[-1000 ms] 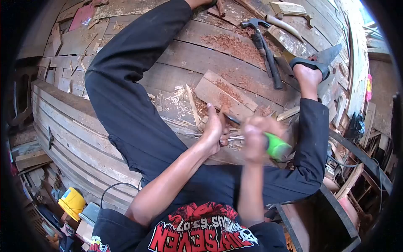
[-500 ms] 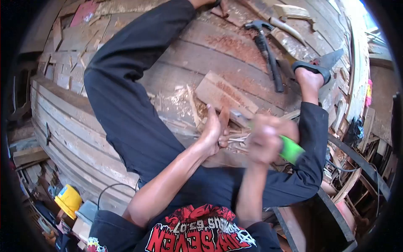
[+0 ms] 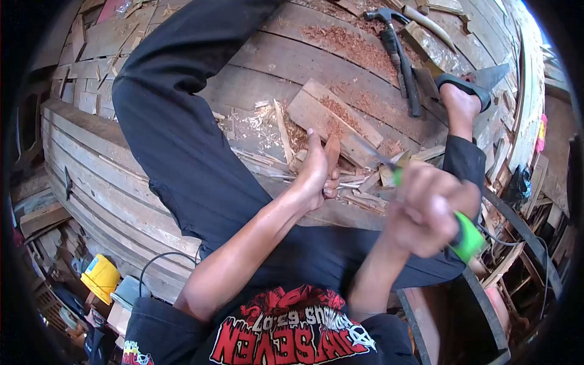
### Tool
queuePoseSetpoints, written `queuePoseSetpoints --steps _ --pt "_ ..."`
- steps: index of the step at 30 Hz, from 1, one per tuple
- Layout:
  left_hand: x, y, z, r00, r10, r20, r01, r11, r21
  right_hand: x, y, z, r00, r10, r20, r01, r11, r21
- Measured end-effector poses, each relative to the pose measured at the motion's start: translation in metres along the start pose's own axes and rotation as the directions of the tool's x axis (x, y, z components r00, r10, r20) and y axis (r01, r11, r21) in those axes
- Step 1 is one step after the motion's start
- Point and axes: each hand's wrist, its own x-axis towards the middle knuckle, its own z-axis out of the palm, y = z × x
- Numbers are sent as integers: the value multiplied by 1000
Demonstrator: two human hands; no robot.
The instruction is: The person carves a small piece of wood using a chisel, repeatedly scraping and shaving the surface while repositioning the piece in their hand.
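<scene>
My left hand [image 3: 316,173] is wrapped round a small reddish-brown wooden piece [image 3: 332,151], its pointed end sticking up past the fingers. My right hand [image 3: 429,207] grips the green handle [image 3: 468,237] of a tool whose thin metal blade [image 3: 372,151] points up and left toward the wooden piece, apart from it. Just beyond both hands a flat board [image 3: 316,109] with reddish shavings on it lies on the plank floor. The blade is somewhat blurred.
A hammer [image 3: 395,55] lies beyond the board, near a saw blade [image 3: 490,78] by my sandalled foot [image 3: 459,100]. Wood shavings [image 3: 246,125] and splinters are scattered around. At the lower left stands a yellow container [image 3: 100,277]; stacked planks [image 3: 115,182] run along the left.
My right hand has moved right and toward me with the green-handled tool, drawing its blade away from the wooden piece. My left hand keeps its hold. The view has shifted slightly.
</scene>
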Motion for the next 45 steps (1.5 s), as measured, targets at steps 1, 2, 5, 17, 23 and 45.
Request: queuePoseSetpoints --steps 1,2,5,17,23,45 --pt "4 3 2 999 23 48 -23 1000 1 -17 31 -9 1000 0 16 3 981 -194" --pt "2 3 3 999 35 41 -35 999 11 -45 77 -21 1000 3 29 9 924 -383" --pt "-1 5 1 999 31 27 -32 999 23 -28 75 -18 988 33 -150 -80 945 -317" --pt "-3 8 7 1000 3 9 -2 999 -44 -25 9 3 965 44 -258 -56 998 -38" --pt "-1 4 10 1000 17 16 -16 998 -62 -42 23 12 987 -3 -162 -24 986 -165" --pt "-6 5 7 1000 11 23 -11 1000 24 -42 14 2 989 -38 -142 27 996 -80"
